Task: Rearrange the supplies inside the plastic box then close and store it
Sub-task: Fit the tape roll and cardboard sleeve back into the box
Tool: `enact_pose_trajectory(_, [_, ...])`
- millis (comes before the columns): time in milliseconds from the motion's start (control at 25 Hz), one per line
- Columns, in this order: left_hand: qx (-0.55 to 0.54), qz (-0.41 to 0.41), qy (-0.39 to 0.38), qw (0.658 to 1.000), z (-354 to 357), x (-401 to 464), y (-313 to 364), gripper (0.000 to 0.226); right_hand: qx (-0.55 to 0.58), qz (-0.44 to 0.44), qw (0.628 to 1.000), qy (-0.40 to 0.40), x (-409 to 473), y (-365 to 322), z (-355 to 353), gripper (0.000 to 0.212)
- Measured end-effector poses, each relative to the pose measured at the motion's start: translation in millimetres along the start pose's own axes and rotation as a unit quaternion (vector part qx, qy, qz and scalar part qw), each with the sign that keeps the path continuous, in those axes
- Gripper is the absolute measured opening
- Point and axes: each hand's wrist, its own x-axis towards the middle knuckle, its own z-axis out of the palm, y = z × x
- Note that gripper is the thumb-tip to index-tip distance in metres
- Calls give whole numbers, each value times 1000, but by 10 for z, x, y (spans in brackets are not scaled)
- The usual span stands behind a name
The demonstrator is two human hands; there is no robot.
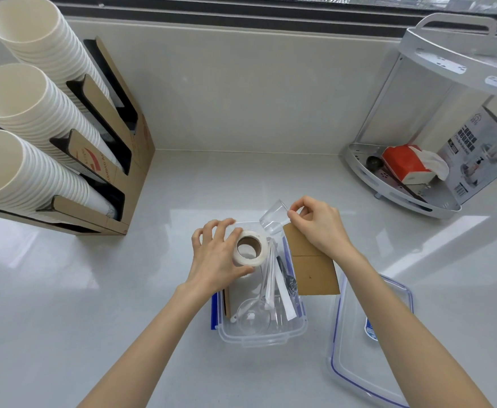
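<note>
Three stacks of white paper cups (26, 119) leaned out of a cardboard holder (129, 160) at the left of the pale counter (64, 290). Near the middle, the left hand (214, 254) was clamped around a roll of white tape (250, 247), held over the far left part of the clear plastic box (260, 338), which stood open on the counter. Inside lay wrapped straws (270, 278), a dark spoon (290, 282) and clear plastic pieces. The right hand (320, 225) pinched a small clear cup (273, 217) between thumb and fingers above the box's far right corner, with a brown cardboard piece (315, 272) leaning over the box's right edge beneath the wrist. Just right of the box, its blue-trimmed lid (368, 348) lay flat on the counter. At the far right, a white corner rack (388, 172) held a red tissue pack (403, 163).
</note>
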Motion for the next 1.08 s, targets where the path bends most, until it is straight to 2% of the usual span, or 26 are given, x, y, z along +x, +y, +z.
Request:
enact_pose_trajectory(200, [36,-18,-35,999,129,4,-39,70,11,9,1000,-13,-74,39,70,8])
enact_pose_trajectory(440, [18,-43,-64,997,135,7,-40,64,15,11,1000,-23,-160,65,147,8])
enact_pose_trajectory(720, [-90,-120,-42,988,68,-257,-75,76,36,20,999,-29,-252,23,190,8])
enact_pose_trajectory(920, [-152,-168,-83,970,93,-384,-29,76,41,15,999,-31,-337,-18,203,8])
enact_pose_trajectory(1080, [-160,-183,-115,963,127,-456,-23,81,40,12,999,-24,-390,-35,194,8])
